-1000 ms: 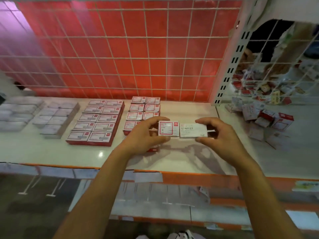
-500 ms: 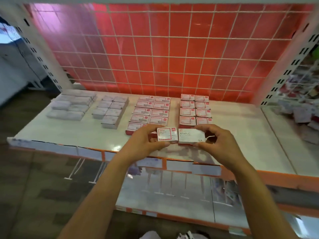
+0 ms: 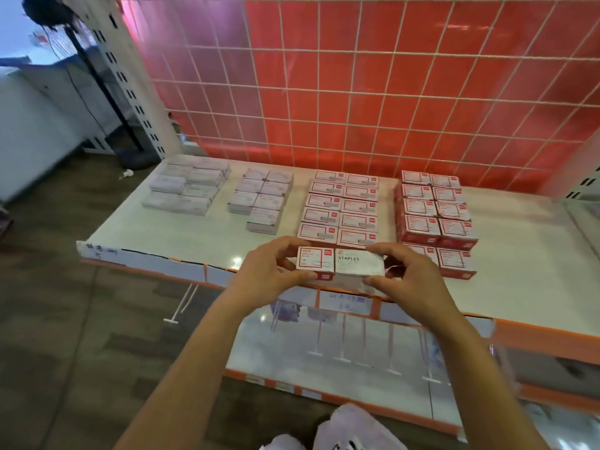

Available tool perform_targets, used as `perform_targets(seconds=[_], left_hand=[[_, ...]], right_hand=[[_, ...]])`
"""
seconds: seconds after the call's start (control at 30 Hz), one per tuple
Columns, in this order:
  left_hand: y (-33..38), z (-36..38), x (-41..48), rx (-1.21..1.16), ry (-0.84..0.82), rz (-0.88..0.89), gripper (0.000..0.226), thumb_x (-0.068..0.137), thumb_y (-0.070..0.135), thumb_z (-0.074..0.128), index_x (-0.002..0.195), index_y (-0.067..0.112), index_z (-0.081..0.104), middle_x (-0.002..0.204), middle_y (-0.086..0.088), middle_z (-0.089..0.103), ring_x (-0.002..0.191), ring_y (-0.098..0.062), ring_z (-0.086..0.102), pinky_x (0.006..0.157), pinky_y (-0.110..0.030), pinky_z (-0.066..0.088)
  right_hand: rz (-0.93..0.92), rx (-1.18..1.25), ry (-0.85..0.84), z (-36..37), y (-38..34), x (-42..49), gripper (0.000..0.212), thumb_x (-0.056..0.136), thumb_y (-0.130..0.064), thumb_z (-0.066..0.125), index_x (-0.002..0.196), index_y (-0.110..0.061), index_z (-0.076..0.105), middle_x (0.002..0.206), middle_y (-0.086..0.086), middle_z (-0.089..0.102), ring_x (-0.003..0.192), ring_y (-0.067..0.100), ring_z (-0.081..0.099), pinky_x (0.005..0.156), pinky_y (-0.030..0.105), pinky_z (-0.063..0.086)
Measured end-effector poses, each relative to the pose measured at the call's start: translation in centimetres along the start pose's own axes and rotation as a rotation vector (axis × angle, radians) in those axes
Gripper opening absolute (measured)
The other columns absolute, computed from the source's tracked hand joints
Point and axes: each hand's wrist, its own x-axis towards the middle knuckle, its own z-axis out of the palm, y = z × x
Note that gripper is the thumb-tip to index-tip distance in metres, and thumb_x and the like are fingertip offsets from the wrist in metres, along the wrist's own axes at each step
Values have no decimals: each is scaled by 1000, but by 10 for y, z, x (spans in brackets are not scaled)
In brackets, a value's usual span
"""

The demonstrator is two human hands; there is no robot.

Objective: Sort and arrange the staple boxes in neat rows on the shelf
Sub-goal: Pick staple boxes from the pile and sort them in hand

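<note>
The left grip (image 3: 269,271) is curled round a red-and-white staple box (image 3: 314,259), thumb on its near edge. The right grip (image 3: 410,277) pinches a white STAPLES box (image 3: 358,265) likewise. The two boxes touch side by side above the shelf (image 3: 194,237) front, at six o'clock from the red box rows (image 3: 341,206). Grey box stacks (image 3: 259,199) lie at ten o'clock.

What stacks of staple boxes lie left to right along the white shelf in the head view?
Pale grey box stack → smaller pale grey box stack → low double row of red-and-white boxes → taller double row of red-and-white boxes.
</note>
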Motion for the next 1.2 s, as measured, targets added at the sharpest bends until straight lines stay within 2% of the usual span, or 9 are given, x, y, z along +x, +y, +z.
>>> perform_targets(seconds=[0.2, 0.3, 0.4, 0.53, 0.67, 0.8, 0.9, 1.03, 1.2], left_hand=[[-4, 0, 8, -59, 1, -37, 44, 76, 27, 78, 114, 35, 57, 99, 22, 66, 84, 3, 66, 76, -14, 55], [2, 3, 16, -43, 5, -43, 45, 75, 27, 79, 113, 36, 57, 104, 19, 64, 85, -1, 67, 77, -19, 56], [13, 9, 26, 33, 8, -1, 47, 75, 28, 78, 116, 34, 56, 101, 22, 59, 86, 3, 63, 76, -13, 53], [31, 27, 37, 74, -21, 68, 43, 76, 30, 79, 115, 33, 61, 107, 16, 65, 85, 8, 62, 76, -9, 51], [46, 45, 47, 84, -34, 95, 43, 75, 27, 80, 115, 29, 64, 101, 16, 67, 81, 10, 61, 71, -5, 49], [59, 62, 55, 109, -23, 116, 40, 75, 27, 80, 112, 28, 65, 99, 14, 67, 78, 3, 64, 74, -12, 53], [65, 77, 59, 136, -12, 111, 38, 77, 28, 78, 112, 25, 65, 98, 13, 67, 74, 4, 62, 72, -10, 53], [73, 96, 63, 177, -24, 127, 44, 77, 35, 77, 118, 25, 63, 105, 13, 66, 73, 8, 59, 70, -4, 49], [77, 112, 68, 164, 3, 94, 49, 74, 36, 79, 119, 28, 62, 96, 18, 63, 74, 3, 62, 70, -5, 48]], right_hand=[[-23, -27, -12, 6, 5, 7, 49, 75, -10, 77, 112, -33, 56, 105, -18, 55, 91, 2, 56, 62, 12, 49], [-25, -22, 10, 1, 9, 10, 48, 74, -10, 78, 110, -34, 56, 109, -16, 54, 95, -1, 54, 65, 10, 49], [-21, -29, 54, -11, 13, 11, 47, 74, -8, 77, 110, -29, 57, 111, -12, 50, 97, 1, 51, 69, 5, 47], [3, -48, 106, -33, 23, 8, 48, 73, -6, 78, 106, -32, 55, 108, -13, 48, 105, 2, 45, 69, -1, 42], [18, -11, 152, -54, 34, 5, 51, 71, -4, 79, 107, -34, 57, 109, -16, 52, 100, -1, 50, 73, 1, 43], [-1, 46, 197, -74, 44, 3, 57, 69, 1, 79, 103, -39, 58, 110, -16, 56, 103, -4, 54, 81, 4, 45], [22, 55, 241, -86, 52, 2, 56, 70, 0, 78, 106, -38, 59, 110, -13, 57, 103, 4, 57, 86, 13, 47], [47, 39, 311, -99, 60, 0, 51, 72, -5, 78, 111, -31, 59, 111, -10, 57, 99, 3, 56, 80, 12, 46], [68, 80, 397, -111, 66, 0, 52, 71, -2, 77, 109, -34, 61, 109, -15, 58, 95, 3, 58, 79, 14, 50]])
